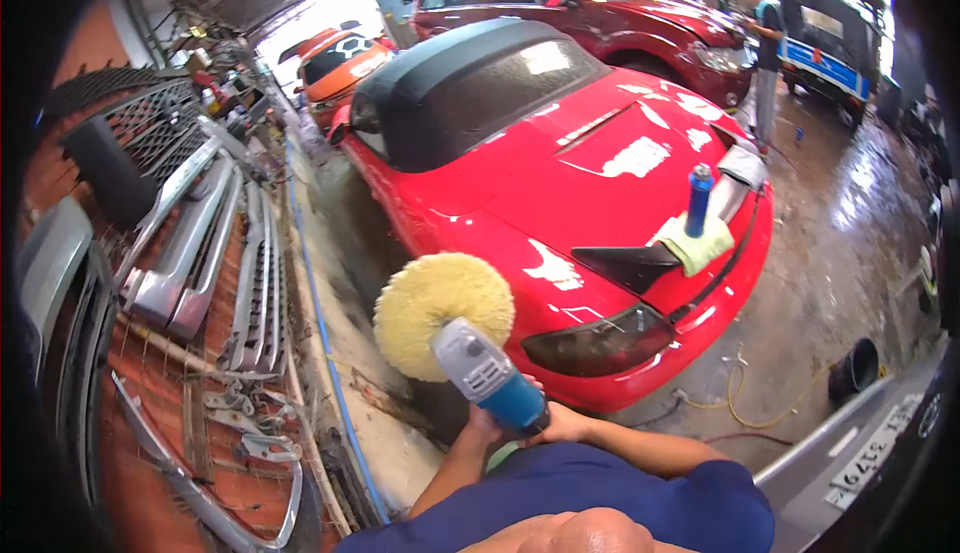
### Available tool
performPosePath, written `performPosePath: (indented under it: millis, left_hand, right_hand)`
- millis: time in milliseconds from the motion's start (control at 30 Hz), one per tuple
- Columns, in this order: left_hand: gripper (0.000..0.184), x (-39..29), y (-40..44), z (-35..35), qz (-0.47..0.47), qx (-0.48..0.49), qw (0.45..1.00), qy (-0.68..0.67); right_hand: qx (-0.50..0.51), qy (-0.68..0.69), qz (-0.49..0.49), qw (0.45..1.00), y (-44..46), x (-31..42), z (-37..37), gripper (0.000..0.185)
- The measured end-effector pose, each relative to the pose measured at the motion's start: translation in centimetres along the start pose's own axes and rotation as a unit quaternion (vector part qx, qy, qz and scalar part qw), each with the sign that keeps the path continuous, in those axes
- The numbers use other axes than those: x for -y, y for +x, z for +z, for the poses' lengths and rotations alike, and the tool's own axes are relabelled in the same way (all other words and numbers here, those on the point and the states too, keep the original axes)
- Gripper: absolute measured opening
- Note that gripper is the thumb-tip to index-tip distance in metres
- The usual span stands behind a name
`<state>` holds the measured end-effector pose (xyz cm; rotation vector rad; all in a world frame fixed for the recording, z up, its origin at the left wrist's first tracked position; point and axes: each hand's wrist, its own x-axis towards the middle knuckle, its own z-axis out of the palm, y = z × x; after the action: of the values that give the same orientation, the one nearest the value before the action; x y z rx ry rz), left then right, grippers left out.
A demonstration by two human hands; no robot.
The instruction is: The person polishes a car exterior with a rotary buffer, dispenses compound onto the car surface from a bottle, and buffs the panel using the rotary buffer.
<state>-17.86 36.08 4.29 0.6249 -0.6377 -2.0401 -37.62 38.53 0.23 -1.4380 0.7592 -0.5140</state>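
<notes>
Both my hands hold a power polisher with a grey head and teal body. My left hand is closed around its near side, partly hidden by the body. My right hand grips the rear end, its fingers partly out of sight. On the polisher's front is a round, fluffy yellow wool pad, which overlaps the front fender of a glossy red car in the view. Whether pad and paint touch, I cannot tell. Close by is the car's dark headlight.
A blue bottle stands on a yellow-green cloth on the car's front. Left, bumpers and grilles lean along a low wall with a blue hose. A yellow hose and black bucket are right. A person stands beyond.
</notes>
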Motion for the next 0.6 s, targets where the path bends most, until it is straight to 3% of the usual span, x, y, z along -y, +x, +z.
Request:
performPosePath:
  millis: [167, 267, 367, 500, 600]
  left_hand:
    - [0.090, -2.1, 0.3, -2.1, 0.014, -0.004, 0.999, 0.032]
    - [0.091, -3.7, -0.5, -2.8, 0.000, 0.011, 0.998, 0.063]
    - [0.089, -4.8, -1.3, -4.2, -0.012, 0.051, 0.996, 0.075]
    - [0.087, -5.9, -1.8, -7.0, -0.050, 0.066, 0.996, -0.017]
    - [0.084, -8.3, -2.2, -8.1, -0.041, 0.030, 0.997, -0.051]
  right_hand:
    - [-0.022, 0.029, 0.050, 0.998, 0.8, 3.4, 1.6, 0.067]
    - [-0.053, 0.066, 0.006, 0.996, 1.6, 4.0, 3.1, 0.057]
    - [-0.027, -0.007, 0.023, 0.999, 3.6, 2.7, 4.3, 0.070]
    - [-0.077, 0.073, -0.049, 0.993, 6.2, 0.7, 7.2, 0.053]
    - [-0.066, 0.095, 0.009, 0.993, 8.0, 2.9, 8.4, 0.047]
